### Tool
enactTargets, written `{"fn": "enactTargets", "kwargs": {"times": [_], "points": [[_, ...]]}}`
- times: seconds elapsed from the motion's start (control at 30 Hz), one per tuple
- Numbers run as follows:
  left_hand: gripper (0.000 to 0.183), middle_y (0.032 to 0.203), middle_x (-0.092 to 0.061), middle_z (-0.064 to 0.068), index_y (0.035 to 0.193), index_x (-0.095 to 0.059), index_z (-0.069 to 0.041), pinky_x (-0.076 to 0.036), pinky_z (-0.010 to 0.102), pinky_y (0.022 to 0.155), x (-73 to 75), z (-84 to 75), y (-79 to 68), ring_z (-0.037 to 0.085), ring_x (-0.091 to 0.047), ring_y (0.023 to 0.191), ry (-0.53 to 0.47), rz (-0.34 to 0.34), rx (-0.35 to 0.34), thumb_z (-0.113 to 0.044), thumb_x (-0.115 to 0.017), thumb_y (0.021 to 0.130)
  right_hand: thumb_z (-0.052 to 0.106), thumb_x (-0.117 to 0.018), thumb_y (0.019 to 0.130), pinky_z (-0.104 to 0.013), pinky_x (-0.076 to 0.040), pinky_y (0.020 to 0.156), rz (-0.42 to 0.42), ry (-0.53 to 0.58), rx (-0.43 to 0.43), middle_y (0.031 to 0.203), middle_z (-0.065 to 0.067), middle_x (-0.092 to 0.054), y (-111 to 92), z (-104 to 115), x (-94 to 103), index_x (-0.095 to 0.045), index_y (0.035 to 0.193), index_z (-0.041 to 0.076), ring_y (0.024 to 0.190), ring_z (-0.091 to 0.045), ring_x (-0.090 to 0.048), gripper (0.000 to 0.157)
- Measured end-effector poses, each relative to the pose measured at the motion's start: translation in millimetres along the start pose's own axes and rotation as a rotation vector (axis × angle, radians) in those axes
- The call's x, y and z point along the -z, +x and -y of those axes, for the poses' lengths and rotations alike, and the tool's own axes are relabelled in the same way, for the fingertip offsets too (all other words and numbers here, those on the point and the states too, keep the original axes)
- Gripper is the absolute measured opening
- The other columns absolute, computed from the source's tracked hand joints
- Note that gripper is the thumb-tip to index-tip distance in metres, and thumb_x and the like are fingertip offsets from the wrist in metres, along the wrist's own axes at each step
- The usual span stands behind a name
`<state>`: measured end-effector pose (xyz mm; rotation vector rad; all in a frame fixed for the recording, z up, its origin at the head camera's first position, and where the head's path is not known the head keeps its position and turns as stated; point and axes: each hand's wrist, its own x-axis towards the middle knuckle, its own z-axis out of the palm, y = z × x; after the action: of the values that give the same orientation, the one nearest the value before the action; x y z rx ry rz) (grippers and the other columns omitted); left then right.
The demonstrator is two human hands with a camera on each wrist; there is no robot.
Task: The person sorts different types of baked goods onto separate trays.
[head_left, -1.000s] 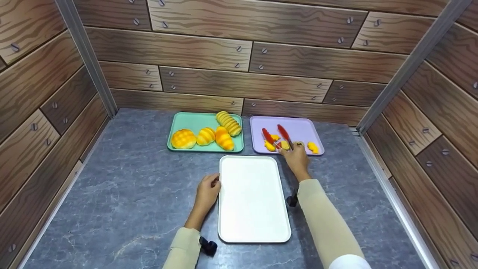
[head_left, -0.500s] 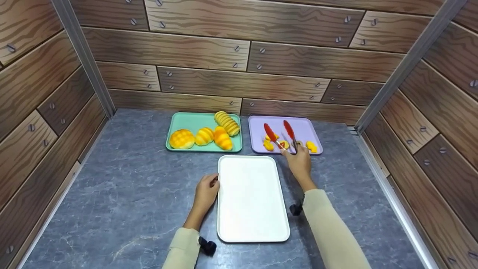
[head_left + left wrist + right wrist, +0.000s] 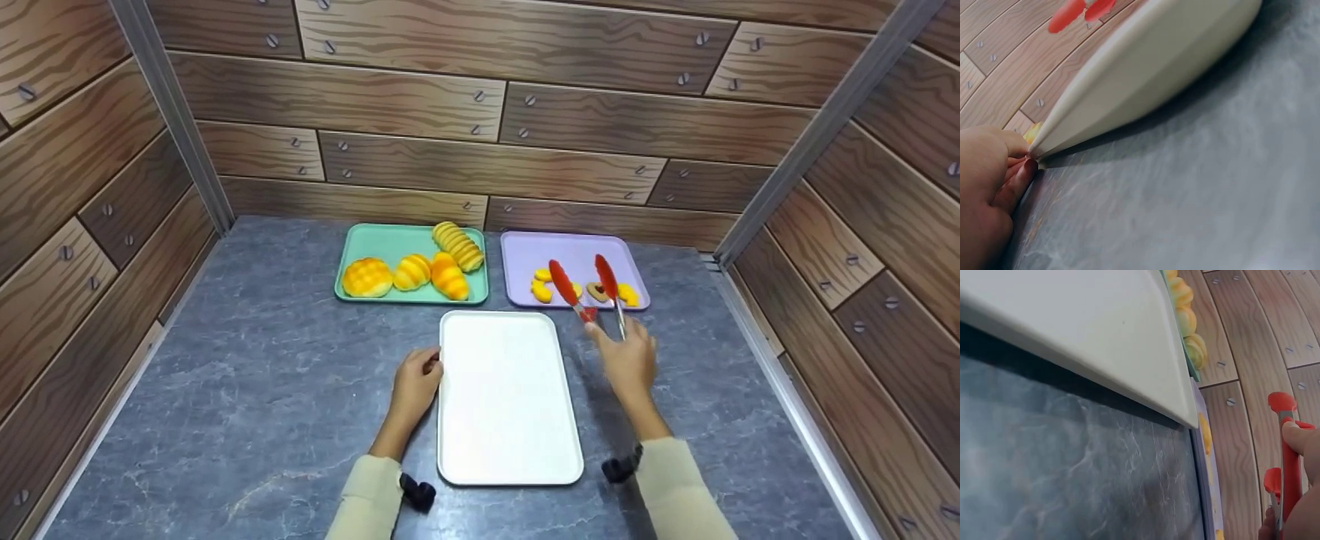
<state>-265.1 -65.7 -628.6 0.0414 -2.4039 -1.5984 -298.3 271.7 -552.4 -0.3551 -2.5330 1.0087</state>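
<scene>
My left hand (image 3: 418, 382) pinches the left rim of a long white tray (image 3: 510, 397); the left wrist view shows its thumb and finger at the tray edge (image 3: 1129, 79). My right hand (image 3: 630, 360) holds red-tipped tongs (image 3: 564, 283), also seen in the right wrist view with a red handle (image 3: 1291, 467). The tongs' arms are spread, with nothing seen between the tips. In the head view the tips overlap a purple tray (image 3: 555, 247). On that tray lie small yellow pieces (image 3: 541, 292) and a brown heart-like ring (image 3: 595, 292), partly hidden by the tongs.
A green tray (image 3: 375, 244) stands back left, with a round bun (image 3: 367, 278), a striped roll (image 3: 412, 272), a croissant-like bread (image 3: 450, 277) and a long ridged loaf (image 3: 458, 247). Wood-patterned walls (image 3: 420, 161) enclose the grey marbled table (image 3: 262, 375).
My right hand has drawn back from the purple tray, toward me and to the right, with the tongs spread. The left hand and white tray have stayed in place.
</scene>
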Motion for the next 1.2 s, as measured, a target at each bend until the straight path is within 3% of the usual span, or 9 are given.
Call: {"fn": "enactTargets", "kwargs": {"times": [0.17, 0.33, 0.53, 0.63, 0.83, 1.2], "points": [[0.031, 0.105, -0.068, 0.01, 0.123, -0.07, 0.002, -0.052, 0.037, 0.086, 1.2, 0.3, -1.8, 0.018, -0.06, 0.093, -0.007, 0.005, -0.002, -0.006, -0.061, 0.094, 0.051, -0.08, 0.081, -0.061, -0.043, 0.091, -0.074, -0.041, -0.004, 0.125, -0.027, -0.06, -29, -13, 16.1, -0.06, 0.134, 0.0, 0.113, -0.046, -0.051, 0.076], [0.032, 0.105, -0.068, 0.012, 0.124, -0.069, 0.002, -0.051, 0.037, 0.085, 1.0, -1.0, -2.4, 0.019, -0.059, 0.093, -0.007, 0.006, 0.003, -0.006, -0.061, 0.094, 0.049, -0.08, 0.081, -0.061, -0.042, 0.089, -0.091, -0.064, -0.023, 0.121, -0.027, -0.061, -57, -31, 28.5, -0.064, 0.123, 0.0, 0.112, -0.047, -0.052, 0.066], [0.033, 0.106, -0.067, 0.011, 0.126, -0.069, 0.001, -0.05, 0.038, 0.085, 3.4, 0.6, -0.7, 0.019, -0.058, 0.093, -0.006, 0.011, 0.015, -0.007, -0.06, 0.095, 0.048, -0.079, 0.083, -0.063, -0.041, 0.093, -0.04, -0.087, -0.078, 0.125, -0.034, -0.059, -81, -47, 40.7, -0.057, 0.134, -0.007, 0.115, -0.051, -0.05, 0.078], [0.033, 0.107, -0.067, 0.01, 0.126, -0.069, 0.0, -0.05, 0.038, 0.085, 4.6, 2.1, 0.3, 0.019, -0.058, 0.094, -0.009, 0.009, 0.024, -0.008, -0.06, 0.095, 0.048, -0.079, 0.083, -0.063, -0.041, 0.094, -0.028, -0.104, -0.092, 0.128, -0.035, -0.057, -88, -53, 42.2, -0.053, 0.139, -0.008, 0.117, -0.052, -0.05, 0.083], [0.032, 0.109, -0.068, 0.011, 0.125, -0.069, 0.0, -0.051, 0.039, 0.087, 6.4, 5.7, 1.9, 0.02, -0.06, 0.096, -0.009, 0.0, 0.022, -0.007, -0.06, 0.096, 0.046, -0.08, 0.082, -0.062, -0.041, 0.089, -0.035, -0.127, -0.093, 0.118, -0.039, -0.059, -99, -58, 36.2, -0.055, 0.136, -0.01, 0.108, -0.056, -0.052, 0.081], [0.032, 0.103, -0.067, 0.009, 0.124, -0.07, 0.0, -0.052, 0.036, 0.084, 7.5, 5.0, 2.7, 0.017, -0.059, 0.091, 0.007, -0.007, 0.027, -0.007, -0.061, 0.094, 0.03, -0.086, 0.078, -0.062, -0.038, 0.085, -0.091, -0.12, -0.047, 0.105, -0.042, -0.059, -108, -56, 20.4, -0.06, 0.114, -0.016, 0.099, -0.059, -0.052, 0.064]]}}
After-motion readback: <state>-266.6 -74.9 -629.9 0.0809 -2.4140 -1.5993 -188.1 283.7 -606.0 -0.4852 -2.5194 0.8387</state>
